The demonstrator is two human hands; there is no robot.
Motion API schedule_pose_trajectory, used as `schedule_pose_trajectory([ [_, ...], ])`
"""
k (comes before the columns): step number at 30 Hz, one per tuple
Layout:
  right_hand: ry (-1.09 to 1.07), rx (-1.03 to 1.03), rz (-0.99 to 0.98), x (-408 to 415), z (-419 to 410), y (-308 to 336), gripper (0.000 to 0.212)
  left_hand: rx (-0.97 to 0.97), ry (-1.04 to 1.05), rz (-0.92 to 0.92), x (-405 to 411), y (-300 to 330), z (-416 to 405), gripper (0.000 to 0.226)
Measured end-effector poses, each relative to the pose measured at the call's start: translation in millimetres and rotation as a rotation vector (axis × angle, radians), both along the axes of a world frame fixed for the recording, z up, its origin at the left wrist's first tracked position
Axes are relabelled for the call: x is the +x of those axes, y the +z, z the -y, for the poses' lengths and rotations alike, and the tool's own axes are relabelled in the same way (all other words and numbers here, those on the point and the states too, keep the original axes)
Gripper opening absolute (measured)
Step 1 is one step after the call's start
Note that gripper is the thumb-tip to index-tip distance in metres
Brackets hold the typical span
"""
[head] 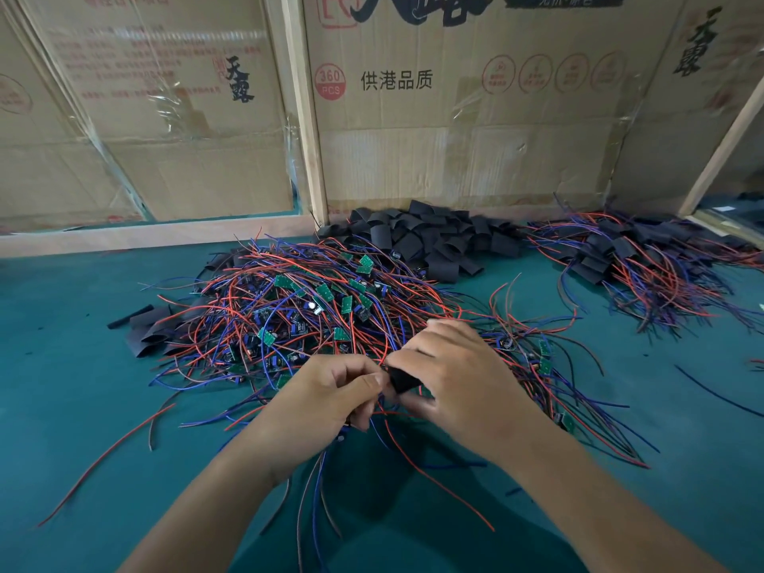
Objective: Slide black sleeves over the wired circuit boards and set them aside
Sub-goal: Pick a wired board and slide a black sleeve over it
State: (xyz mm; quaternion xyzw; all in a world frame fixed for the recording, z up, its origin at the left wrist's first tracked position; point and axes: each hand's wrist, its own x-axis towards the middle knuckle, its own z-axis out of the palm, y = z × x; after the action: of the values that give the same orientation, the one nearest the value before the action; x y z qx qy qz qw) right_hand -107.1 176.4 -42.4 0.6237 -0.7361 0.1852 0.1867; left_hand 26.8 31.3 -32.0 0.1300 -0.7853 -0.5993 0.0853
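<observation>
Both hands close together: right hand (450, 378) pinches a black sleeve (403, 380), left hand (330, 392) curled on wires w/ it. Green table (82, 407) under, wired boards pile (297, 320) behind, loose sleeves (430, 237), finished pile (645, 258) far right, cardboard boxes (454, 117) at back.

A teal-green desk (74, 407) fills the view from 3 o'clock round to 9. Behind it, from 10 to 2 o'clock, stand flattened cardboard boxes (454, 117) printed with black and red Chinese characters, patched with clear tape, framed by pale wooden battens (308, 130). Light is even and soft.
</observation>
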Motion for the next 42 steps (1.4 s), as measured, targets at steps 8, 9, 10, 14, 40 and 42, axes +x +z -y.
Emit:
schedule_pose_trajectory([
  [8, 0.037, 0.058, 0.258, -1.1, -1.2, -3.1, 0.036, -0.551, 0.234, -0.059, 12.5, 11.3, 27.7, 0.021],
  [9, 0.034, 0.057, 0.265, -1.4, -1.7, -2.9, 0.036, -0.533, 0.192, -0.031, 16.5, 13.8, 33.4, 0.022],
  [10, 0.03, 0.059, 0.268, -1.0, -2.0, -3.1, 0.036, -0.525, 0.127, 0.021, 20.1, 15.2, 36.8, 0.023],
  [14, 0.017, 0.077, 0.272, -0.2, -1.5, -3.2, 0.035, -0.624, -0.101, 0.306, 26.9, 7.7, 33.4, 0.039],
  [40, -0.024, 0.089, 0.164, 5.7, -0.5, -2.1, 0.029, -0.123, -0.105, 0.019, 15.7, 3.3, 29.7, 0.008],
  [42, -0.028, 0.08, 0.197, 5.9, -0.9, -1.4, 0.029, -0.101, -0.103, 0.039, 13.8, 0.6, 29.4, 0.008],
])
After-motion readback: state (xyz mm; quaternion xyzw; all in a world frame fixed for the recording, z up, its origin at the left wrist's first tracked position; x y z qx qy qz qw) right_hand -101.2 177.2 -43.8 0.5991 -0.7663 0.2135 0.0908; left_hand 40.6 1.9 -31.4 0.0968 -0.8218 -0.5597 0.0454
